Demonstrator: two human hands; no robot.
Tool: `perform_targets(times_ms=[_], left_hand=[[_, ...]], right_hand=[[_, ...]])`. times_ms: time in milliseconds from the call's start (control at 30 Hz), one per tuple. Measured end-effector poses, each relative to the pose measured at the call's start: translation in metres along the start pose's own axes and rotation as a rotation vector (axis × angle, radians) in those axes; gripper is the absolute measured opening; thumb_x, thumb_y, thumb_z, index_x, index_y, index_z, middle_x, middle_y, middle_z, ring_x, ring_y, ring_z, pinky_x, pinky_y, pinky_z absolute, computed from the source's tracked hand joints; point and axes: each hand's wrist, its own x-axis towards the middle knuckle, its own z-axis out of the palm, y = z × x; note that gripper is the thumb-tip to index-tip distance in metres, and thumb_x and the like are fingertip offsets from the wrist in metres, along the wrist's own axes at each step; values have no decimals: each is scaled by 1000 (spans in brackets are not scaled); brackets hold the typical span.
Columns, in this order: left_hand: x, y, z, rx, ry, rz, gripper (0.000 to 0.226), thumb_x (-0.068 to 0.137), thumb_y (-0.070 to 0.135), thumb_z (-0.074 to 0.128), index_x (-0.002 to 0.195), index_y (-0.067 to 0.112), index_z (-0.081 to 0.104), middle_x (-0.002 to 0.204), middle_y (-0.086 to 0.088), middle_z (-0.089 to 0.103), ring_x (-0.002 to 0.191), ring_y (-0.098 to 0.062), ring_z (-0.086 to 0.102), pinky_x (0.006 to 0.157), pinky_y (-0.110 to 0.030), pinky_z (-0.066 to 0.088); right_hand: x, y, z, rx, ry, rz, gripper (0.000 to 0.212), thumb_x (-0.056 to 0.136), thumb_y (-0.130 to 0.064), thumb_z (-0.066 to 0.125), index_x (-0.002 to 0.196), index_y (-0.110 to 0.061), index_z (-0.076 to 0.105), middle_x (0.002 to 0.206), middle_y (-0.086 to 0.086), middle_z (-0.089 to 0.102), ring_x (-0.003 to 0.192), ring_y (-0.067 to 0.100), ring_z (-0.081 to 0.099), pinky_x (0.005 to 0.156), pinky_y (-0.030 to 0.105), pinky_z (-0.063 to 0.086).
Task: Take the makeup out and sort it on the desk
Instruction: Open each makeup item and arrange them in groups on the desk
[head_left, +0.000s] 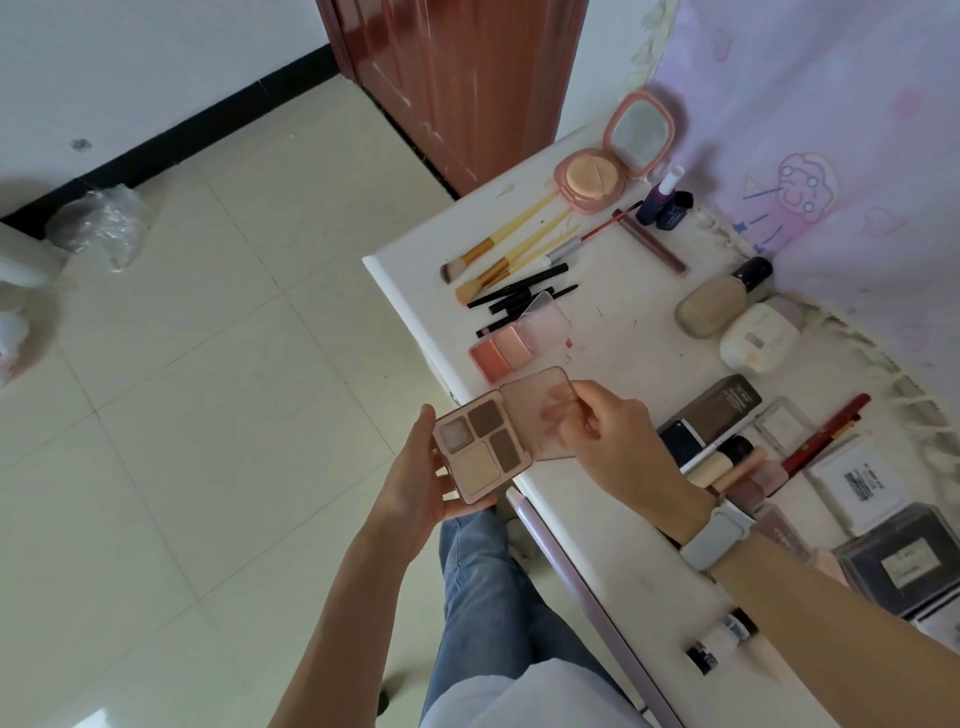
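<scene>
I see the left hand (415, 480) gripping the open eyeshadow palette (480, 449) base, held off the near-left edge of the desk (623, 332). Right hand (608, 441) pinches its clear lid (540, 410). Blush palette (501, 351) lies open just beyond, brushes (498, 254) farther along the desk.

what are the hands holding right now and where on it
An open eyeshadow palette: left hand cradles its pan base from below, right hand pinches the clear lid.
</scene>
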Motion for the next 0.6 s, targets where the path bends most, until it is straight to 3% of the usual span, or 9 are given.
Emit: perform_targets(times_ms=[67,133,200,267,367,433,533,600], left_hand=[[-1,-2,9,84,54,47,44,94,51,33,100,18,61,102,-13,62,88,-29,64,76,-47,55],[-1,-5,18,207,94,105,44,95,49,33,112,17,57,110,-10,59,100,-30,60,88,-50,50],[-2,-7,25,326,119,193,37,95,46,35,110,21,58,112,-7,59,107,-26,56,93,-49,47],[-2,-8,32,365,111,263,26,96,39,37,95,26,59,102,-5,60,98,-23,57,90,-46,50],[0,-11,38,410,115,290,19,95,34,43,99,25,59,104,-7,61,90,-22,59,86,-43,53],[3,-12,39,471,123,294,15,92,35,49,102,26,56,113,-9,57,93,-19,60,84,-41,54],[7,-19,38,712,171,350,48,84,36,61,127,21,45,118,-3,47,83,-6,56,73,-23,50],[7,-24,38,859,206,450,71,79,33,69,138,24,31,119,1,39,84,-5,50,76,-20,44]], right_hand=[[0,4,-5,3,43,29,19,90,-9,47,102,-4,61,70,16,66,60,19,64,63,29,55],[0,7,-11,-30,97,32,17,88,-6,49,97,-4,63,61,8,63,51,11,56,53,16,48],[2,10,-18,-55,120,52,17,88,-6,49,96,-6,64,61,4,63,51,12,57,53,20,48],[4,14,-23,-73,146,65,17,88,-5,49,95,-6,65,61,2,62,51,12,57,54,19,48],[7,17,-29,-107,170,48,17,86,-4,50,94,-4,65,60,6,62,51,9,56,54,13,45],[10,19,-31,-116,146,40,19,88,-8,48,97,-3,63,63,10,65,55,15,62,59,21,50],[16,18,-33,-133,137,-3,21,90,-12,46,99,-1,61,64,15,66,56,27,64,61,42,54],[21,16,-35,-160,177,-52,20,90,-10,48,99,1,62,62,16,66,55,30,64,60,44,53]])
